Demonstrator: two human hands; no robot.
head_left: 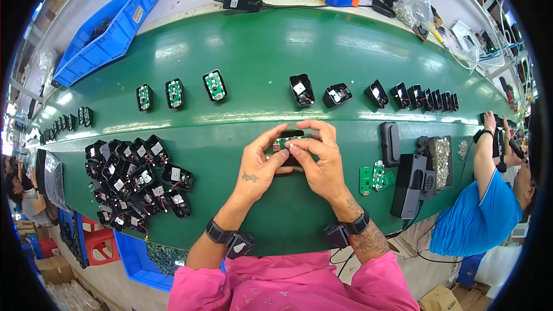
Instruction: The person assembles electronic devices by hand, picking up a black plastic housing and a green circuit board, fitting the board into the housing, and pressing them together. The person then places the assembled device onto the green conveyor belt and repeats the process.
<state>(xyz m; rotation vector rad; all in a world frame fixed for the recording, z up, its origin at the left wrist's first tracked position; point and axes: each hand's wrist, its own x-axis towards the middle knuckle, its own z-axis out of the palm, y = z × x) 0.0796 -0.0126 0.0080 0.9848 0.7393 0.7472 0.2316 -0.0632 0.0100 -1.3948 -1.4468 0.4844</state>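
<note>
Near the front of the table, both my hands work around one small black plastic housing (295, 133) with a green circuit board (277, 145) at its opening. My left hand (257, 161) closes about the housing's left side, thumb against the board. From the other side, my right hand (320, 162) wraps its fingers round the housing. Its thumb and forefinger pinch close to a tiny white part (292, 145), too small to name. My fingers hide most of the housing. Beyond them stand an open black housing (300, 90) and a tilted one with a wire (337, 95).
Left lies a pile of black housings (138, 179); behind it, three housings hold green boards (215, 85). Right are loose green boards (366, 180), a black case (390, 144), a grey device (410, 186) and a tray of small parts (442, 163). A co-worker (478, 213) sits right.
</note>
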